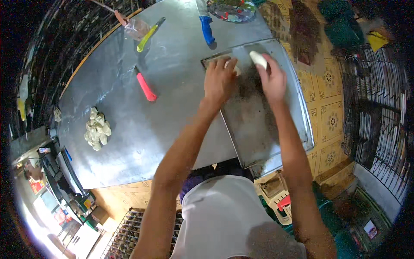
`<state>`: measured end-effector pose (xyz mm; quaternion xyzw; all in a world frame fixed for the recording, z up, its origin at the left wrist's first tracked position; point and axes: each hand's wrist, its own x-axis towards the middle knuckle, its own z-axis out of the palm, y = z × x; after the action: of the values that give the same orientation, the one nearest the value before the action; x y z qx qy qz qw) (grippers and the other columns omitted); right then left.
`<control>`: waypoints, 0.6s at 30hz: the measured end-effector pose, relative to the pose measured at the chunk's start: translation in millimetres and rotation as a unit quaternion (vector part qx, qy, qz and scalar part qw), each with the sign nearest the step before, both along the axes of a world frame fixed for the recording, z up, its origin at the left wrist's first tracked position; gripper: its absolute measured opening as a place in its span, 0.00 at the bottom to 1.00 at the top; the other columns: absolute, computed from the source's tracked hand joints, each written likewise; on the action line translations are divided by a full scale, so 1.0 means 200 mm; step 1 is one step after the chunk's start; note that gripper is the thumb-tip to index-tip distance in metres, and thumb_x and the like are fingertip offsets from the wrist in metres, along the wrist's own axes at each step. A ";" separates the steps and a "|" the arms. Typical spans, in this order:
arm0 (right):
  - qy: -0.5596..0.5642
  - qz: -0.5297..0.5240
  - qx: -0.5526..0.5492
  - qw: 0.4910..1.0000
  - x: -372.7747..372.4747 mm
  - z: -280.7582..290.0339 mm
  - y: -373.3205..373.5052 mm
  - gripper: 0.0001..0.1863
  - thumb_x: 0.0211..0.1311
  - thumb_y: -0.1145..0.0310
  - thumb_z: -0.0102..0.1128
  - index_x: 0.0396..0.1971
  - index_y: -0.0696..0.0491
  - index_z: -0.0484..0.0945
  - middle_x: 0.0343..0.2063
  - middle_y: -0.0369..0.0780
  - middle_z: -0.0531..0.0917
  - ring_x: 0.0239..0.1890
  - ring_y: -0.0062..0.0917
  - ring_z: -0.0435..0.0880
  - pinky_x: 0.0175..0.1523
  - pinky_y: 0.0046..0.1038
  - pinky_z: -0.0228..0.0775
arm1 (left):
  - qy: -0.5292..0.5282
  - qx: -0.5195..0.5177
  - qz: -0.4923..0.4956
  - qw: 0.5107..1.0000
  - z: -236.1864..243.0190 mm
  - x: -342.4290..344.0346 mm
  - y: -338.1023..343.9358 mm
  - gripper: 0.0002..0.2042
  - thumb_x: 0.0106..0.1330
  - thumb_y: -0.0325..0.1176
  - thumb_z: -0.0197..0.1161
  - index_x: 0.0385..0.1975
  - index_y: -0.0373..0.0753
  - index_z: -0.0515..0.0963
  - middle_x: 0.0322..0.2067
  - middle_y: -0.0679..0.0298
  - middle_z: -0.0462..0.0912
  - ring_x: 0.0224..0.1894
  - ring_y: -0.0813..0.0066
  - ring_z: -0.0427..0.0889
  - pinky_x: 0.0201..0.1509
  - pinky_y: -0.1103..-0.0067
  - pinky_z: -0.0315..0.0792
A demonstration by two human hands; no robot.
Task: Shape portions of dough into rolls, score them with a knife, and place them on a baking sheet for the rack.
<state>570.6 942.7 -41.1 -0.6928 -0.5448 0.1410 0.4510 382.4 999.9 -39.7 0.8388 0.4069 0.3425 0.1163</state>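
My left hand is over the upper left corner of a worn, stained metal tray, fingers curled on a pale dough piece that is partly hidden. To its right, my right hand grips another pale, oblong dough piece between thumb and fingers, above the tray's dark patch. A pile of pale dough pieces lies on the grey metal tabletop at the left.
Pink-handled, yellow and blue-handled knives lie on the table, near a clear bag and a round, colourful tray. Metal racks stand right, beyond the tiled floor; a plastic chair is below.
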 end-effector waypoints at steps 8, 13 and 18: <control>0.033 0.044 -0.037 0.998 -0.38 0.03 -0.13 0.26 0.76 0.63 0.62 0.66 0.62 0.74 0.60 0.52 0.81 0.63 0.42 0.80 0.70 0.39 0.68 | -0.087 -0.037 -0.078 0.992 -0.31 -0.28 -0.05 0.19 0.64 0.38 0.68 0.54 0.41 0.83 0.53 0.51 0.83 0.57 0.51 0.80 0.62 0.60 0.73; -0.106 0.147 -0.060 0.982 -0.93 -0.27 -0.52 0.24 0.80 0.62 0.53 0.66 0.62 0.74 0.67 0.53 0.76 0.70 0.50 0.73 0.75 0.44 0.63 | -0.143 -0.184 0.096 0.968 -0.30 -0.94 -0.47 0.19 0.64 0.31 0.68 0.55 0.40 0.81 0.50 0.51 0.82 0.54 0.46 0.79 0.59 0.57 0.74; -0.225 0.167 -0.116 0.953 -1.52 -0.24 -0.37 0.26 0.78 0.61 0.52 0.69 0.58 0.72 0.72 0.53 0.70 0.74 0.50 0.67 0.77 0.49 0.57 | -0.038 -0.089 0.435 0.895 -0.23 -2.11 -0.35 0.25 0.62 0.33 0.69 0.62 0.43 0.78 0.54 0.44 0.77 0.58 0.38 0.75 0.60 0.53 0.72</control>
<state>266.5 869.1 -89.7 -0.6534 -0.7199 0.1166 0.2031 -39.7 930.8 -85.6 0.5505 0.7551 0.3532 0.0457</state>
